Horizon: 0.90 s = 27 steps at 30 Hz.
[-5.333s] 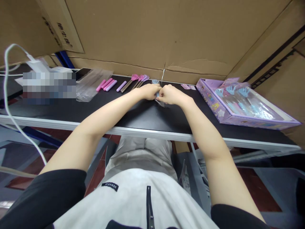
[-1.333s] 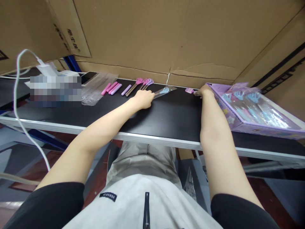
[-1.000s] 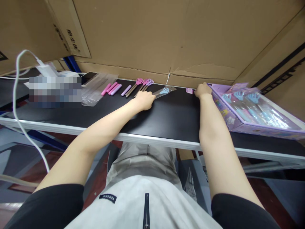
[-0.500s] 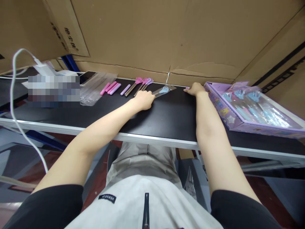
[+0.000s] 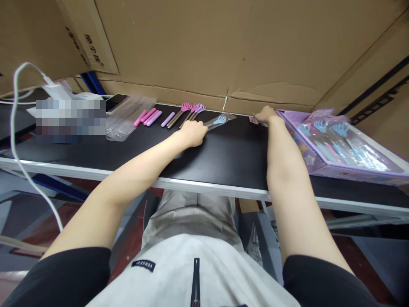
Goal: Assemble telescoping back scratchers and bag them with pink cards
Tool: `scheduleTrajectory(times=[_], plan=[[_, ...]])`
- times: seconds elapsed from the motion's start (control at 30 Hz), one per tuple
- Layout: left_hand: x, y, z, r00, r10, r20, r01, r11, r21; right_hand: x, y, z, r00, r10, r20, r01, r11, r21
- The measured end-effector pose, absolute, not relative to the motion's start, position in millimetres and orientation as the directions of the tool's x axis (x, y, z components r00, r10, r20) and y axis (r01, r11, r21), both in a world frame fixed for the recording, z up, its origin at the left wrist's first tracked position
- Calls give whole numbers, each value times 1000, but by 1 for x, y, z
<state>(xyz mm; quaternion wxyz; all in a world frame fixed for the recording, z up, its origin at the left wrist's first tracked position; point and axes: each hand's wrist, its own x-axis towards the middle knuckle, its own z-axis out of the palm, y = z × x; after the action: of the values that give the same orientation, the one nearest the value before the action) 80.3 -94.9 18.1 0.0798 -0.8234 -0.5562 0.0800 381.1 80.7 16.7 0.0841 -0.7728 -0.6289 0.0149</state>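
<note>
My left hand (image 5: 193,133) is closed around a back scratcher with a light blue claw head (image 5: 220,120), in a clear plastic sleeve (image 5: 230,116). Its handle end is hidden by my fist. Farther right, at the table's back edge, my right hand (image 5: 266,114) has its fingers bent down by a small pink piece (image 5: 253,120); what the fingers grip is too small to make out. Left of my left hand lie several claw-headed rods, pink (image 5: 185,107) and purple (image 5: 200,108). Beside them are loose pink handles (image 5: 140,118) and purple handles (image 5: 168,120).
To the right, an open purple display box (image 5: 354,169) holds bagged blue-headed back scratchers (image 5: 341,129). Clear plastic bags (image 5: 123,123) lie at the left, near a white cable (image 5: 15,119) and a blurred-out patch. Cardboard (image 5: 179,51) walls the black table's (image 5: 230,157) back.
My right hand has shifted slightly right, and more of the small pink piece shows under its fingers. My left hand keeps its hold on the sleeved back scratcher in the same spot.
</note>
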Motion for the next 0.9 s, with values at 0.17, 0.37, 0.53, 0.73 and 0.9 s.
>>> scheduleTrajectory(times=[0.17, 0.37, 0.53, 0.73, 0.9], plan=[[81, -96, 19, 374, 926, -51, 901, -376, -215, 383, 72, 15, 224, 957, 186, 971, -204, -122], [81, -94, 17, 378, 925, -44, 902, -379, -206, 390, 61, 16, 250, 940, 232, 960, -209, -187], [80, -94, 17, 379, 924, -41, 898, -379, -223, 395, 60, 16, 210, 942, 262, 965, -158, -208], [81, -94, 18, 371, 927, -55, 900, -374, -226, 395, 69, 11, 183, 964, 194, 944, -117, -308], [81, -94, 17, 369, 928, -54, 902, -371, -221, 397, 71, 13, 194, 947, 256, 944, -109, -310]])
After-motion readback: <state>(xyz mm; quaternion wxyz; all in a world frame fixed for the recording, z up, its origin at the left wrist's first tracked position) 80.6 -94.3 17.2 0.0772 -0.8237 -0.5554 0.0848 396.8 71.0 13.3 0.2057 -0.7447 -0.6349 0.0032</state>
